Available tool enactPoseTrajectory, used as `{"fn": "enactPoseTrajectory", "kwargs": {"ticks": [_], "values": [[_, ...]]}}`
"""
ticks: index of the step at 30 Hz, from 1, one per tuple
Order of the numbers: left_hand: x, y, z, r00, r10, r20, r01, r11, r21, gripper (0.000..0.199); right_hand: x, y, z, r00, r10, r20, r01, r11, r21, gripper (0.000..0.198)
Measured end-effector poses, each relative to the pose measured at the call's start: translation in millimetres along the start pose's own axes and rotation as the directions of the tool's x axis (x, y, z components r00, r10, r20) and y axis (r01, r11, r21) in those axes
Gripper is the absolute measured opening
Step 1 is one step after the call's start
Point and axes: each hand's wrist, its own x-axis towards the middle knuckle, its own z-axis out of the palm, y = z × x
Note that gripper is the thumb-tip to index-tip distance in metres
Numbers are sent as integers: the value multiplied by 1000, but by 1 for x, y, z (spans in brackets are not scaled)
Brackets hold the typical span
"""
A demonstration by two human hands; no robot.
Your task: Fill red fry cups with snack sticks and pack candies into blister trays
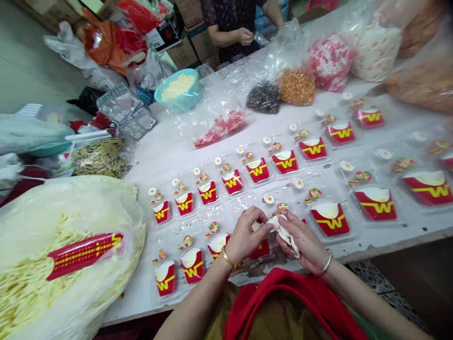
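My right hand (302,241) is closed around a small stack of flat white toy fried eggs (286,235); their yolks do not show. Thumb and finger of my left hand (249,233) pinch one white piece at the edge of that stack. Both hands hover over the near row of clear plastic trays, partly covering a red toy fries box (260,248) with a yellow W. Just beyond my fingers, a tray holds a toy fried egg (269,198) and a small round toy pizza (283,208). Trays left of my hands show fries boxes, pizzas and burgers, with no egg visible.
A big bag of toy fries (21,283) with a red stack of fries boxes (85,255) lies at left. Bags of small pieces (297,85) and a turquoise bowl (180,101) stand along the back. Another person's hand (244,36) works across the table.
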Motion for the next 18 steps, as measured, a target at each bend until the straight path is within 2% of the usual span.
{"fn": "enactPoseTrajectory", "kwargs": {"ticks": [3, 5, 6, 7, 10, 13, 18], "values": [[-13, -15, -16, 985, -24, -173, 43, 993, 111, 14, 3, 10, 13, 1000, 17, 12, -17, 1000, -1, 29], [-16, -32, -31, 959, 48, -278, 22, 970, 243, 9, 6, 15, 20, 999, 24, 28, -23, 1000, -11, 28], [-15, -41, -39, 952, 105, -288, -9, 949, 315, 9, 6, 16, 23, 999, 32, 33, -31, 999, -18, 27], [-14, -51, -46, 951, 162, -262, -52, 922, 383, 11, 7, 16, 25, 999, 41, 36, -40, 999, -21, 25], [-5, -75, -62, 957, 279, -73, -208, 844, 495, 20, 7, 15, 27, 995, 73, 73, -72, 997, -18, 22], [7, -91, -71, 937, 340, 80, -337, 820, 463, 23, 7, 12, 26, 990, 84, 114, -80, 996, -34, 22], [20, -105, -80, 892, 381, 245, -450, 807, 382, 28, 8, 12, 25, 982, 89, 164, -64, 986, -153, 29]]}}
